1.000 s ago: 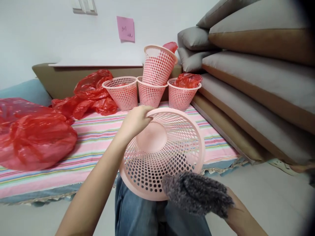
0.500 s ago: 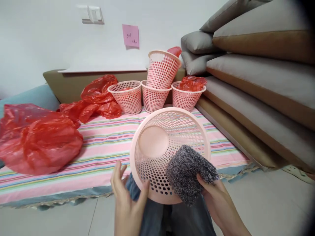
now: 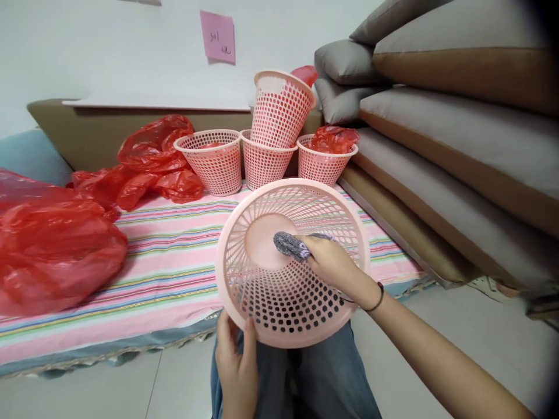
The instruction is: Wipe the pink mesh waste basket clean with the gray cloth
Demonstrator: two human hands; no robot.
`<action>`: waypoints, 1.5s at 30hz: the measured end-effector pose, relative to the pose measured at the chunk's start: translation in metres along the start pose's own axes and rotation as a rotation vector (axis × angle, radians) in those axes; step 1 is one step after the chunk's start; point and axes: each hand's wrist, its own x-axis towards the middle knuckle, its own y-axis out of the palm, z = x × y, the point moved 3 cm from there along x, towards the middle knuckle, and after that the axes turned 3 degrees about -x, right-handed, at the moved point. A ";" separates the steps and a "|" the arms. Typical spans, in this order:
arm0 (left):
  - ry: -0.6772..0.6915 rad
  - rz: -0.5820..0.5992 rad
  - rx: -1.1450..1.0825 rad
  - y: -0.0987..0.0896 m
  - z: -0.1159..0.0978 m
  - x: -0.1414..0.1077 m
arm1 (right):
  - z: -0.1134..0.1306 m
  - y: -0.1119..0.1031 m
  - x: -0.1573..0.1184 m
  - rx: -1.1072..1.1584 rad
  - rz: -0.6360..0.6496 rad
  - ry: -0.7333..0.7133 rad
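In the head view, the left hand (image 3: 237, 366) is at the lower left of a wide, round, pale pink plastic basket (image 3: 297, 340) with perforated walls. Its thumb and fingers are slightly apart and curled, closed on the rim; some fingertips are hidden by it. The right hand (image 3: 334, 262), with a thin dark band (image 3: 379, 298) at the wrist, reaches over the opening. Its fingers are gripped round a fuzzy dark grey cloth (image 3: 290, 244), folded and showing a small purple patch; part of the cloth is hidden behind the hand. The cloth is inside the basket's outline, in front of its round solid base; whether it touches the plastic I cannot tell. The basket is tilted, its mouth facing the person, above the blue jeans (image 3: 327, 372).

Behind it, three smaller pink perforated baskets stand upright in a row. The left basket (image 3: 213, 171) has something red and thin low inside. The middle basket (image 3: 265, 166) bears a tilted basket (image 3: 279, 113) in its mouth, with red showing through the holes and red plastic sticking out at the top. The right basket (image 3: 322, 166) holds a crumpled red plastic bag (image 3: 335, 139) rising above its rim. Left of the row, more thin red plastic bags (image 3: 61, 256) lie on a pink cloth with multicoloured stripes (image 3: 174, 238). Grey and brown cushions (image 3: 458, 128) are stacked on the right.
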 end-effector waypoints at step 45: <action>0.087 -0.308 -0.187 0.062 -0.011 0.012 | -0.045 0.161 0.066 -0.243 0.132 0.108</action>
